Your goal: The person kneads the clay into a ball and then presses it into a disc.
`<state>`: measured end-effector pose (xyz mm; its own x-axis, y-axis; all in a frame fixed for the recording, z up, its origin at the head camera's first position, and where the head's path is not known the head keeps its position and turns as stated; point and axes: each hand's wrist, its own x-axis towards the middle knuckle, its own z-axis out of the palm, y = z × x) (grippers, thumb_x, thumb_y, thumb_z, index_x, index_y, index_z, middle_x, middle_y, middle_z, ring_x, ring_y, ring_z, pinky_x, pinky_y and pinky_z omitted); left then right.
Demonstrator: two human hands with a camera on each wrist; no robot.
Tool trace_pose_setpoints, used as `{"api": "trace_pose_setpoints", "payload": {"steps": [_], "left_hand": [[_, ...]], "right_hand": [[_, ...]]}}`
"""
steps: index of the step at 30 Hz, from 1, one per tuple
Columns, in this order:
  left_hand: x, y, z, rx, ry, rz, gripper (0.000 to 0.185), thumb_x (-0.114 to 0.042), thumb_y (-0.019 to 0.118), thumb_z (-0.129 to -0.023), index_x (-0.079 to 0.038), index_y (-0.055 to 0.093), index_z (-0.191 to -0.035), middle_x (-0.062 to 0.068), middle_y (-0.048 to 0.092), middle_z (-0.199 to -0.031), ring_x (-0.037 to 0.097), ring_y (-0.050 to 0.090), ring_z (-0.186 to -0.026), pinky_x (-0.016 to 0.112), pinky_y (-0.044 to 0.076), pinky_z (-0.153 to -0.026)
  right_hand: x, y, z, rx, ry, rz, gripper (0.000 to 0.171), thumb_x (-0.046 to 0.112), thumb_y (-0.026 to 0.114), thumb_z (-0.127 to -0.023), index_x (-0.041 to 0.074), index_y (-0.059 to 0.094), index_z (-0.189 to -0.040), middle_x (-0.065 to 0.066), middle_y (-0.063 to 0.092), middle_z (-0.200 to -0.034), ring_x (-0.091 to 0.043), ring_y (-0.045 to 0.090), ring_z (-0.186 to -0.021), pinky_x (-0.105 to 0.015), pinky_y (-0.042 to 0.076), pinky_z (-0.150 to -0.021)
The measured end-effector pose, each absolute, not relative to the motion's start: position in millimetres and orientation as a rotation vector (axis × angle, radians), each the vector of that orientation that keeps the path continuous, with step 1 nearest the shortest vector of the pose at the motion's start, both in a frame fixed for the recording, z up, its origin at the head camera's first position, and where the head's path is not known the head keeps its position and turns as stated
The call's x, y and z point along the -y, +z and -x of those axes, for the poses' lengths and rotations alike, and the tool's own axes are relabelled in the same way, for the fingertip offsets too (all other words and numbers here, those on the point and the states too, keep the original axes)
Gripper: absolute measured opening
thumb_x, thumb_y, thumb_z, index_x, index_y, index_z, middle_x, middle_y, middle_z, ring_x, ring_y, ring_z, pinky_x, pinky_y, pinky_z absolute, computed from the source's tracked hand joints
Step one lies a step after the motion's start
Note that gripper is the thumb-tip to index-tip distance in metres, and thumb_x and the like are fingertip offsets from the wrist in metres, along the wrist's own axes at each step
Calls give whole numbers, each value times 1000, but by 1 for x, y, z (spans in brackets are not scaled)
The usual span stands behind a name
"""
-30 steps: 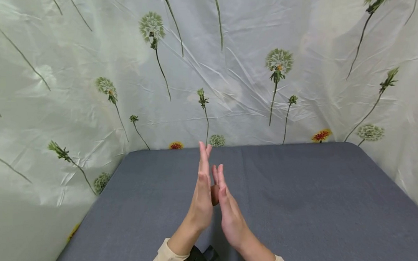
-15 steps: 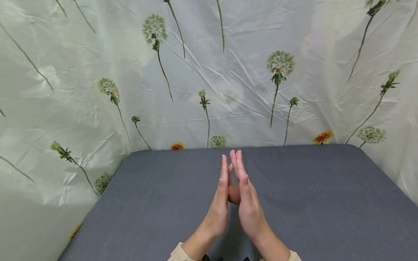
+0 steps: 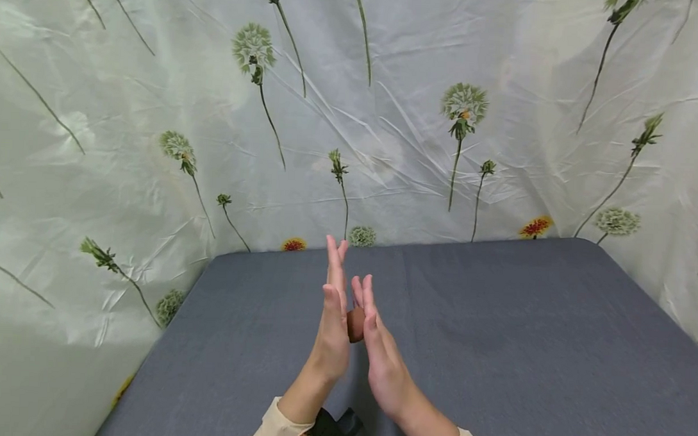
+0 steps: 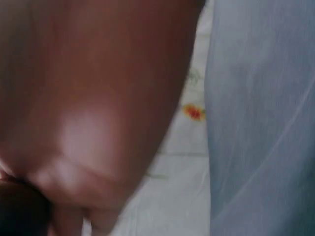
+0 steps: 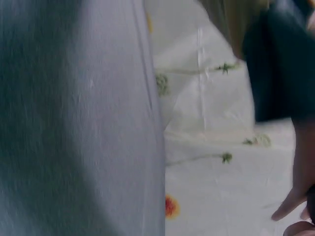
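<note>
Here, the left hand [image 3: 333,333] and the right hand [image 3: 381,357] stand palm to palm above a grey cloth-covered table [image 3: 523,352], fingers straight and pointing away from the person. Pressed between the two palms sits a small brown lump [image 3: 355,323], smooth and rounded, matte like clay or dough. Only a sliver of it shows between the hands, so its long axis cannot be told. The left fingertips reach farther forward than the right ones. The table's fabric looks finely woven and flat beneath both hands. Beyond the fingertips hangs a thin, creased plastic sheet [image 3: 387,117], pale green-white and printed with dandelion heads on long stems. Cream sleeves [image 3: 272,427] cover both forearms near the wrists.
</note>
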<state>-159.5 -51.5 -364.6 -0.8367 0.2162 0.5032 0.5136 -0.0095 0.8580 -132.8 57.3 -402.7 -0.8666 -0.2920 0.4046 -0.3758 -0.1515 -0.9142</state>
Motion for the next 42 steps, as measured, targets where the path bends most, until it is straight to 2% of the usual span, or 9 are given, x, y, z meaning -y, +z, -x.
{"api": "trace_pose_setpoints", "payload": {"steps": [6, 14, 23, 25, 29, 30, 32, 35, 42], "left_hand": [[60, -372, 175, 2050, -2043, 552, 79, -79, 3, -104, -40, -12, -171, 0, 4, -182, 29, -4, -170, 69, 0, -131], [32, -395, 161, 2230, -2040, 738, 67, -63, 0, -112, -34, -14, -171, 3, 0, -183, 31, 0, -169, 73, 2, -129], [33, -371, 145, 2121, -1990, 867, 78, -75, -5, -105, -34, -18, -170, -2, -8, -182, 23, -10, -168, 73, -8, -127], [40, -366, 150, 2096, -1991, 813, 81, -79, -5, -102, -36, -19, -170, -1, -6, -182, 30, 37, -156, 66, 20, -126], [53, -365, 165, 2090, -2023, 657, 81, -81, -3, -102, -39, -17, -170, 0, -3, -182, 34, 37, -156, 65, 28, -124], [55, -368, 169, 2096, -2038, 625, 81, -81, -3, -102, -39, -17, -170, 1, -1, -182, 37, 40, -154, 65, 29, -124], [56, -374, 175, 2111, -2068, 590, 81, -81, -1, -102, -40, -15, -170, 1, 0, -183, 34, -3, -169, 75, 2, -128], [50, -384, 176, 2126, -2132, 630, 83, -81, 1, -102, -38, -16, -171, 4, -1, -183, 34, 2, -170, 72, 8, -130], [27, -393, 154, 2178, -2091, 825, 70, -63, -1, -112, -30, -17, -171, 2, -3, -183, 30, 0, -170, 70, 1, -131]], "right_hand": [[-54, -397, 123, 1961, 2147, -886, 56, 32, 6, -119, 18, 2, -173, -3, 11, -182, -15, 3, -168, -5, 10, -123], [-77, -383, 137, 1873, 2077, -717, 63, 43, 4, -118, 14, 12, -173, -3, 19, -181, -16, 5, -169, -24, 2, -133], [-79, -392, 148, 1903, 2275, -708, 72, 54, 0, -115, 12, -2, -173, -9, 11, -182, -30, 3, -169, -5, 15, -121], [-71, -396, 143, 1950, 2296, -750, 68, 50, -2, -116, 14, -6, -173, -8, 9, -182, -28, -1, -169, -19, 10, -130], [-58, -399, 131, 2003, 2274, -818, 60, 41, 0, -118, 18, -4, -173, -3, 5, -183, -24, -7, -169, -51, -2, -133], [-57, -398, 128, 1997, 2249, -828, 59, 39, 0, -118, 18, -1, -174, -2, 6, -183, -23, -7, -169, -50, -2, -133], [-56, -395, 125, 1979, 2184, -842, 58, 35, 2, -119, 18, 6, -174, 0, 7, -182, -20, -7, -169, -33, 0, -134], [-60, -389, 124, 1925, 2066, -849, 58, 33, 3, -119, 14, 13, -173, -2, 13, -182, -16, -4, -169, -11, 2, -127], [-81, -380, 140, 1882, 2059, -688, 64, 45, 4, -118, 15, 11, -174, -3, 21, -180, -14, 7, -168, -6, 9, -124]]}}
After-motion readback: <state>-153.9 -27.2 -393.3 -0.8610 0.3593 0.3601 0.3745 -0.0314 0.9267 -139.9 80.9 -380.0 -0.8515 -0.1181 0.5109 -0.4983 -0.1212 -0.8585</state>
